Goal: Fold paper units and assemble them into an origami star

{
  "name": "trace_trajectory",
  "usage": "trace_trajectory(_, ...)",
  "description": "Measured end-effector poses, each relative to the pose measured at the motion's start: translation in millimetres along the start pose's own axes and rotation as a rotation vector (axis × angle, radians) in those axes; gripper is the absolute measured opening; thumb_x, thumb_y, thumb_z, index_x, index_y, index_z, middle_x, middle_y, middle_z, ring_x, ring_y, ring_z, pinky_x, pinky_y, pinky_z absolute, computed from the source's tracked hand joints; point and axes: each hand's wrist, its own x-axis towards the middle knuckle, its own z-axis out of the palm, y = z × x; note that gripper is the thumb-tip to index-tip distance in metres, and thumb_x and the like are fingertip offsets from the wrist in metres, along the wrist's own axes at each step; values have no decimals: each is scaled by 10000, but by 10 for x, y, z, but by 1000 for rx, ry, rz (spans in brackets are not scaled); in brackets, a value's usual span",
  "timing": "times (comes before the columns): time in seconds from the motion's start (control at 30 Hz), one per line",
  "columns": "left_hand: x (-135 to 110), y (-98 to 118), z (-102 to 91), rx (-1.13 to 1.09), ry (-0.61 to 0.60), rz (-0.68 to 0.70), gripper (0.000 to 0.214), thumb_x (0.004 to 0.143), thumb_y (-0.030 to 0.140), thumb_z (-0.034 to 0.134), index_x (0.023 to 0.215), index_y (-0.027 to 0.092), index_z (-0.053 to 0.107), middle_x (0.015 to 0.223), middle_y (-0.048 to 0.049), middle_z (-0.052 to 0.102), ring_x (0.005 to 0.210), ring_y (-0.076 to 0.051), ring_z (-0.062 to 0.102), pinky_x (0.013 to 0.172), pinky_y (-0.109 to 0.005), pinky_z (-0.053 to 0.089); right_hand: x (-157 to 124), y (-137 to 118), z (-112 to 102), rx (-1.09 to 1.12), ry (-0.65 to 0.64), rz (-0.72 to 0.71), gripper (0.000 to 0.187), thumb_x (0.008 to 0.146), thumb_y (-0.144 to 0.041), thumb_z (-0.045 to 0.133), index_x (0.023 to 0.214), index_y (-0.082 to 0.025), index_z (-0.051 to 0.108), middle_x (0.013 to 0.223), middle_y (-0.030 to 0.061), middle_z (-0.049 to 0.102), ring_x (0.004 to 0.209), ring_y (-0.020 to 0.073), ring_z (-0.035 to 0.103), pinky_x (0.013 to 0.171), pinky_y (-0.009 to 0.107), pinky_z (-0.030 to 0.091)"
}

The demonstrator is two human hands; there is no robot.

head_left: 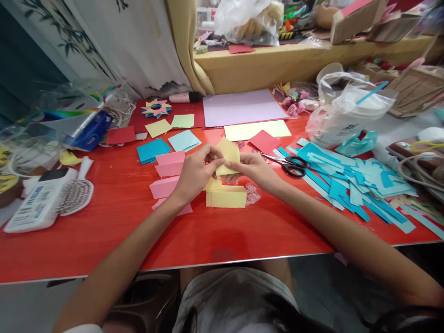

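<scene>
A small piece of yellow paper [229, 155] is held up above the red table, tilted, with a corner pointing upward. My left hand [199, 169] pinches its left edge between thumb and fingers. On the opposite side my right hand [255, 171] grips the lower right part, thumb in front. Just below lie creased yellow paper pieces [227, 198]. Folded pink paper pieces [169, 164] form a column to the left, partly behind my left hand and wrist. Black-handled scissors [294, 165] rest right of my right hand, near a red paper square [264, 141].
Blue paper strips [354, 175] are heaped at the right. Blue squares [153, 150], light blue squares [184, 139] and a paper star ring [156, 108] lie farther back. A hairbrush [78, 189] and white container [41, 199] stand left. A plastic bag [347, 111] sits back right.
</scene>
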Motion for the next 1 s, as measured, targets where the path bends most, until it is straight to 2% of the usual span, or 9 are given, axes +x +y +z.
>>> trace_trajectory(0.13, -5, -2, -16, 89, 16, 19, 28, 790, 216, 581, 781, 206, 605, 648, 29, 536, 572, -91, 482, 541, -226, 429, -9, 37, 26, -18, 54, -6, 208, 780, -336, 648, 851, -142, 668, 739, 32, 684, 633, 134, 664, 626, 270, 551)
trace_trajectory(0.27, -5, -12, -41, 110, 17, 9, 127, 815, 214, 549, 836, 220, 674, 758, 12, 630, 633, -101, 512, 602, -243, 420, -19, 40, 26, -37, 45, -32, 179, 779, -310, 646, 790, -134, 677, 680, 23, 672, 576, 110, 639, 575, 237, 530)
trace_trajectory(0.33, 0, -13, -46, 75, 15, -2, 162, 837, 229, 519, 874, 226, 677, 779, 8, 631, 644, -101, 529, 618, -243, 438, -22, 30, 25, -34, 35, -32, 187, 777, -312, 644, 778, -129, 681, 663, 24, 669, 564, 108, 631, 568, 238, 524)
trace_trajectory(0.5, 38, -15, -56, -83, -35, -79, 246, 832, 262, 533, 1077, 244, 530, 655, 44, 549, 604, -102, 567, 631, -247, 486, -22, -7, 22, -7, 93, -45, 214, 762, -329, 654, 781, -118, 679, 631, 25, 652, 535, 115, 617, 559, 265, 525)
trace_trajectory(0.6, 61, -29, -68, -121, -126, -168, 333, 775, 276, 611, 1067, 204, 467, 657, 50, 567, 600, -106, 591, 634, -249, 480, -16, -7, 13, 15, 148, -82, 205, 762, -314, 658, 770, -110, 673, 650, 36, 659, 539, 119, 618, 552, 265, 522)
trace_trajectory(0.7, 67, -36, -69, -123, -172, -199, 356, 762, 274, 629, 1060, 178, 459, 654, 56, 563, 615, -102, 594, 661, -248, 462, -5, 6, 2, 22, 174, -91, 205, 758, -310, 662, 750, -105, 669, 648, 43, 661, 536, 121, 618, 547, 263, 521)
trace_trajectory(0.9, 56, -13, -36, -196, -159, -252, 288, 822, 317, 551, 1057, 161, 496, 705, 22, 574, 645, -109, 575, 687, -274, 456, 1, -22, -10, -16, 230, -121, 208, 758, -320, 658, 743, -113, 667, 639, 37, 665, 527, 120, 620, 547, 255, 526)
trace_trajectory(1.0, 43, -6, -30, -152, -178, -241, 345, 791, 300, 598, 1088, 164, 487, 697, 27, 563, 656, -109, 569, 687, -264, 431, -6, -32, -2, -39, 219, -131, 209, 773, -323, 642, 736, -117, 661, 611, 30, 659, 534, 122, 626, 551, 250, 531)
